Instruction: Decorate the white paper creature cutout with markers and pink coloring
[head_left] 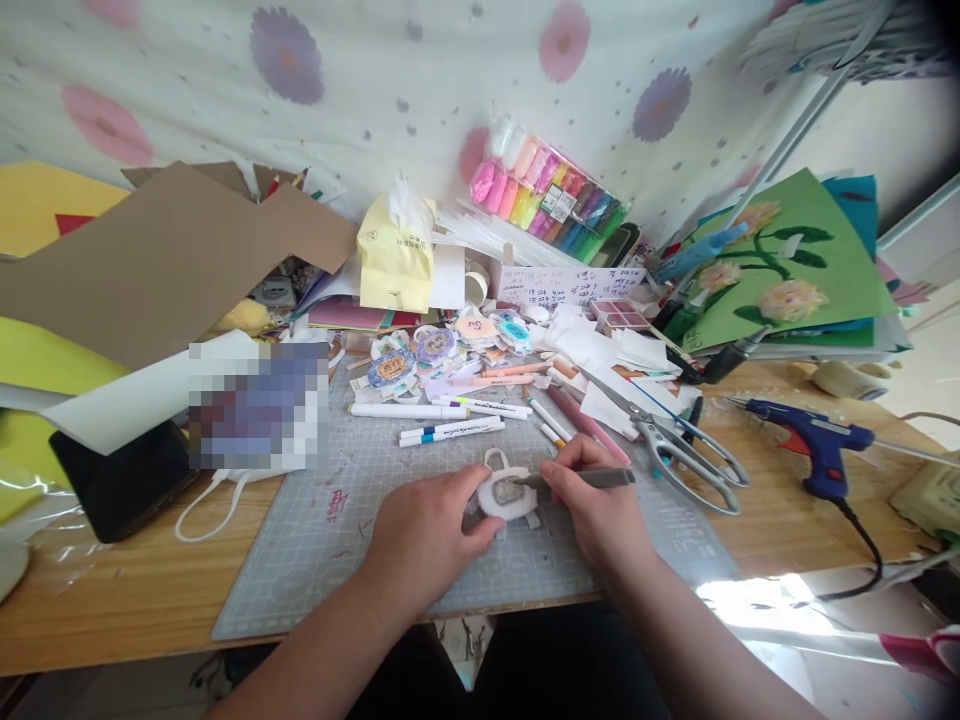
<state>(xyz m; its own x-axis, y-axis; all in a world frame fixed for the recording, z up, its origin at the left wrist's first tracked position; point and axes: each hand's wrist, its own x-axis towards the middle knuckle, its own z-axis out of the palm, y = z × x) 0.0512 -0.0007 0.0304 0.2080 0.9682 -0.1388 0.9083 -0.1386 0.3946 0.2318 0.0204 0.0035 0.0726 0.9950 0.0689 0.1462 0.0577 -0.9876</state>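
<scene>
The small white rounded paper piece (508, 494) is being steadied in the left hand (439, 515) near the grey gridded cutting mat's (300, 590) front edge; the slim grey marker (600, 478) is being gripped in the right hand (596, 505), best kept light.

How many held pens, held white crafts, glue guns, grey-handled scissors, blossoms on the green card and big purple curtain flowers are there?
Pen in right fingers: 1
White craft in left fingers: 1
Glue gun: 1
Scissors: 1
Blossoms on green card: 3
Purple flowers on curtain: 2
Total: 9
</scene>
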